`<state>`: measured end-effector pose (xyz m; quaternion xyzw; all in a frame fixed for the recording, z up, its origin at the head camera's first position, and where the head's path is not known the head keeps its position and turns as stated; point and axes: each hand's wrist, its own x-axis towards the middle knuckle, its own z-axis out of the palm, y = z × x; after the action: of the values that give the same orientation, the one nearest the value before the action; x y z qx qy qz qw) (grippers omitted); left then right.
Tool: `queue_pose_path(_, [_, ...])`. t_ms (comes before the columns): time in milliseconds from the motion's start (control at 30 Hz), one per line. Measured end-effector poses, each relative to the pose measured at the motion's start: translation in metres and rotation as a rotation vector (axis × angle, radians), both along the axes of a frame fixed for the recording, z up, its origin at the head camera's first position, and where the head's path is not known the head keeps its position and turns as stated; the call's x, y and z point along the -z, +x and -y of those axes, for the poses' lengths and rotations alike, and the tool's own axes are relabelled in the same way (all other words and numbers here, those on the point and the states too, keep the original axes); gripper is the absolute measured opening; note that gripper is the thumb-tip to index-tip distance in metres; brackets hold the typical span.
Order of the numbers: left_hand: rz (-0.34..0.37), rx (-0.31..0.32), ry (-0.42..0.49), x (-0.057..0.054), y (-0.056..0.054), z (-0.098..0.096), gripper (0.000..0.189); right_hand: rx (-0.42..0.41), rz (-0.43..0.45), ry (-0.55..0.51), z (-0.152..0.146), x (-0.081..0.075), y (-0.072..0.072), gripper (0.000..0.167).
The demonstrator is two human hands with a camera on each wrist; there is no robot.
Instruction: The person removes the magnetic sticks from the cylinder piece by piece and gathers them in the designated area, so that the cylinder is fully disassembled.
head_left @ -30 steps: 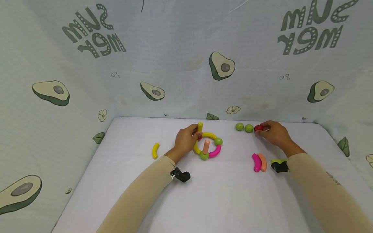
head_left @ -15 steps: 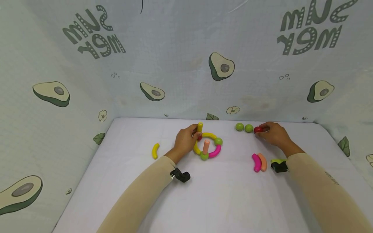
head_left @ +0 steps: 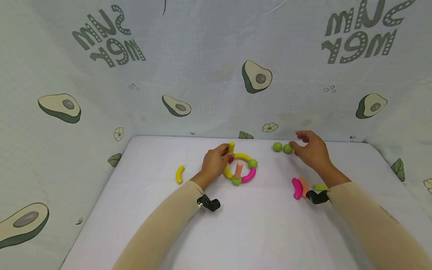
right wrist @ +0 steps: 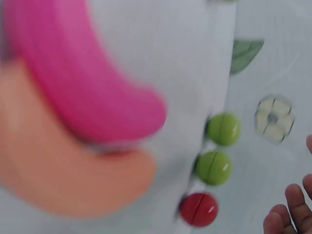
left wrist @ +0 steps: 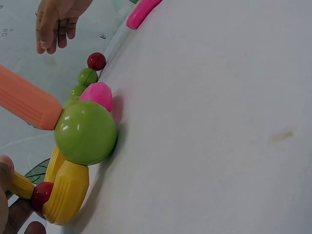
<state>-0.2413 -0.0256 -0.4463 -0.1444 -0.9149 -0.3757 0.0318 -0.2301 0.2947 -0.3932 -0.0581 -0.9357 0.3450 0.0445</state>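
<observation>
Pale cloth (head_left: 206,71) printed with avocados backs a white table (head_left: 253,228). From the head, a ring (head_left: 249,175) of yellow and pink curves joined by balls lies near the table's far edge. At its ten-to-eleven o'clock, the left hand (head_left: 215,163) pinches the yellow rod (head_left: 231,146) by the red joint ball (head_left: 231,159); an orange rod (head_left: 239,170) stands at six. The right hand (head_left: 313,152), fingers parted, grasps nothing. The step in hand appears to be steadying the ring; the next move seems to call for keeping that hold while the right hand selects a loose part. Outward lie two green balls (head_left: 277,146) at two o'clock, a yellow curve (head_left: 180,174) at nine, and pink (head_left: 297,188) and orange curves (head_left: 303,187) towards four, beside a lime piece (head_left: 320,187) partly covered by the wrist camera (head_left: 316,197).

From the left wrist, a loose red ball (left wrist: 96,61) ends the green row, the right hand apart from it at ten-to-eleven o'clock.

From the right wrist, fingertips show at four o'clock, clear of that ball; blurred pink and orange curves block the nine o'clock side.
</observation>
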Motion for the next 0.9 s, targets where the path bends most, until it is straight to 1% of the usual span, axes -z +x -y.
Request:
queue_pose_path(167, [-0.007, 0.0, -0.006, 0.0, 0.0, 0.0, 0.04, -0.11, -0.099, -0.043, 0.028, -0.011, 0.017, 0.05])
queue_pose_path(300, [-0.005, 0.003, -0.002, -0.001, 0.0, 0.001, 0.04, -0.232, -0.141, -0.075, 0.047, -0.015, 0.03, 0.041])
queue_pose_path(433, [0.0, -0.002, -0.001, -0.001, 0.0, 0.001, 0.04, -0.352, -0.162, -0.055, 0.065, -0.015, 0.04, 0.035])
queue_pose_path(600, [-0.005, 0.0, -0.008, -0.001, 0.001, 0.001, 0.04, -0.477, -0.166, -0.008, 0.089, -0.013, 0.052, 0.038])
queue_pose_path(733, [-0.002, 0.0, -0.003, -0.001, 0.002, 0.001, 0.039, -0.576, -0.185, 0.003, 0.105, -0.013, 0.059, 0.042])
queue_pose_path(800, [-0.002, 0.003, 0.002, -0.001, 0.003, 0.001, 0.038, -0.608, -0.205, 0.004, 0.11, -0.012, 0.061, 0.045])
queue_pose_path(900, [-0.006, 0.014, 0.019, -0.001, 0.003, 0.001, 0.036, -0.63, -0.24, 0.004, 0.116, -0.011, 0.063, 0.048])
